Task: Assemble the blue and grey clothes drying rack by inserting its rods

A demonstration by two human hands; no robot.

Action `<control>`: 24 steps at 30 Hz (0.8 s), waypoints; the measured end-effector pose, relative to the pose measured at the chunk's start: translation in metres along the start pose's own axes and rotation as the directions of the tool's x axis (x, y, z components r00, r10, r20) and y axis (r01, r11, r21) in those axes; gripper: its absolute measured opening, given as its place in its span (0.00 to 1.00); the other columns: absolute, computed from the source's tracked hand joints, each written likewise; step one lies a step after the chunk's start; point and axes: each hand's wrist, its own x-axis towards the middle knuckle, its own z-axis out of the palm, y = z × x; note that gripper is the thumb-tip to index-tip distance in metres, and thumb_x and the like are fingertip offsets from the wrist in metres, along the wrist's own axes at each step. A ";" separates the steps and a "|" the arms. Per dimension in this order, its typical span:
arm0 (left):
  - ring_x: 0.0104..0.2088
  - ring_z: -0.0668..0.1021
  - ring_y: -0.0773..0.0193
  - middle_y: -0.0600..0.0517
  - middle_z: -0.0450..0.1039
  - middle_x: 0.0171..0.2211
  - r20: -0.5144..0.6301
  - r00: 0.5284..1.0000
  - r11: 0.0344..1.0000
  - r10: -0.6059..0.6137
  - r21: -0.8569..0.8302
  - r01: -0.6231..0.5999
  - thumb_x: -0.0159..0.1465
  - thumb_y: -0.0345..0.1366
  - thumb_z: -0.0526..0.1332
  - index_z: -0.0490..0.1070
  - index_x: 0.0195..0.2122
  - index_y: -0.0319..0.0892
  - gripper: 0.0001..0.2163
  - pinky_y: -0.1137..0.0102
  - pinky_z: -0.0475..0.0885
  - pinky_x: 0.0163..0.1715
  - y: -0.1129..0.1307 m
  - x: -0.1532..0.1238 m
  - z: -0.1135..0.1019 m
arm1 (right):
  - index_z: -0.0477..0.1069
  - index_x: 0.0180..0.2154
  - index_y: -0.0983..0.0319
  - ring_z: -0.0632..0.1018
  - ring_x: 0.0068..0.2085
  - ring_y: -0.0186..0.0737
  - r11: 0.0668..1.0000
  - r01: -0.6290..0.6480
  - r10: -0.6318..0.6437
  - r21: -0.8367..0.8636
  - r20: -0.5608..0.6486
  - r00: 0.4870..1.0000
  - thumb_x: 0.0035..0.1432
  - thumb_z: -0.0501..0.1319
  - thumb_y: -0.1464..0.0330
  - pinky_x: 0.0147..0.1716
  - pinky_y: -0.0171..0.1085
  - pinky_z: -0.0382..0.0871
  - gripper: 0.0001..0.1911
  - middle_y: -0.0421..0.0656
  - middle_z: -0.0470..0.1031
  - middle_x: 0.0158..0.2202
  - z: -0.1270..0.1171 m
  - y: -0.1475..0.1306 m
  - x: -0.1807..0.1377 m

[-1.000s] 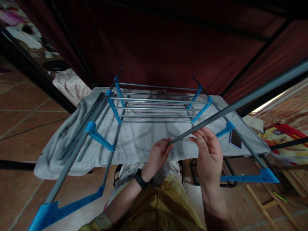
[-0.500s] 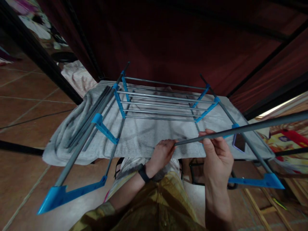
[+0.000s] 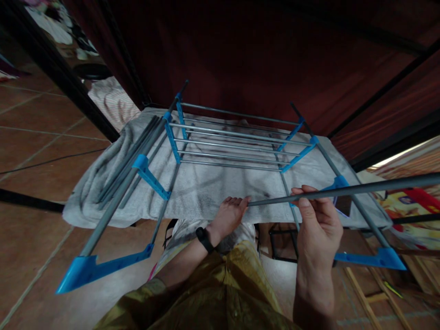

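Observation:
A long grey metal tube (image 3: 371, 186) runs from the middle out past the right edge of the view. My left hand (image 3: 229, 214) is closed around its inner end. My right hand (image 3: 318, 215) pinches the tube farther along, thumb in front and fingers behind. Beyond my hands stands a partly built rack (image 3: 230, 136) of grey tubes with blue plastic brackets. Its side poles reach toward me on both sides, with a blue bracket (image 3: 151, 176) on the left and a blue foot (image 3: 77, 272) at the near left end.
A grey cloth (image 3: 220, 183) covers the surface under the rack. Several loose grey tubes (image 3: 132, 158) lie on its left part. A dark red curtain (image 3: 233, 55) hangs behind. At lower right are a wooden frame (image 3: 369, 293) and a yellow and red bag (image 3: 407, 206).
The tube and my right hand have shifted slightly to the right, and the tube's far end sits a little lower in view. Both hands keep their hold; the whole view has tilted slightly.

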 end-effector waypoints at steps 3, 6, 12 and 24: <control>0.44 0.80 0.57 0.44 0.78 0.43 0.013 1.000 1.000 -0.015 -0.017 0.015 0.72 0.35 0.53 0.66 0.60 0.42 0.16 0.61 0.70 0.46 -0.001 0.000 0.001 | 0.77 0.46 0.57 0.80 0.45 0.42 1.000 0.004 -0.004 -0.012 -0.004 1.000 0.59 0.66 0.61 0.53 0.47 0.71 0.13 0.43 0.81 0.43 0.000 -0.003 0.000; 0.44 0.80 0.57 0.45 0.79 0.44 0.016 1.000 1.000 -0.024 -0.020 0.024 0.72 0.36 0.52 0.66 0.59 0.42 0.16 0.62 0.70 0.46 -0.003 0.000 0.002 | 0.77 0.47 0.57 0.80 0.46 0.42 0.999 0.015 -0.015 -0.029 -0.015 1.000 0.60 0.66 0.61 0.53 0.46 0.71 0.14 0.43 0.81 0.44 -0.001 -0.007 0.002; 0.45 0.80 0.56 0.44 0.79 0.45 0.040 0.998 0.998 -0.046 -0.040 0.047 0.72 0.35 0.53 0.69 0.57 0.42 0.15 0.61 0.70 0.47 -0.008 -0.001 0.005 | 0.76 0.50 0.58 0.81 0.45 0.43 0.998 0.025 -0.028 -0.064 -0.037 0.999 0.61 0.64 0.59 0.53 0.49 0.72 0.17 0.45 0.80 0.45 -0.008 -0.014 0.008; 0.44 0.81 0.56 0.43 0.79 0.44 0.066 0.993 0.994 -0.093 -0.042 0.096 0.69 0.33 0.57 0.71 0.55 0.42 0.14 0.62 0.71 0.48 -0.022 -0.008 0.023 | 0.78 0.49 0.59 0.81 0.40 0.41 0.994 0.073 -0.084 -0.080 -0.136 0.987 0.60 0.65 0.60 0.47 0.46 0.73 0.16 0.46 0.81 0.44 -0.031 -0.022 0.024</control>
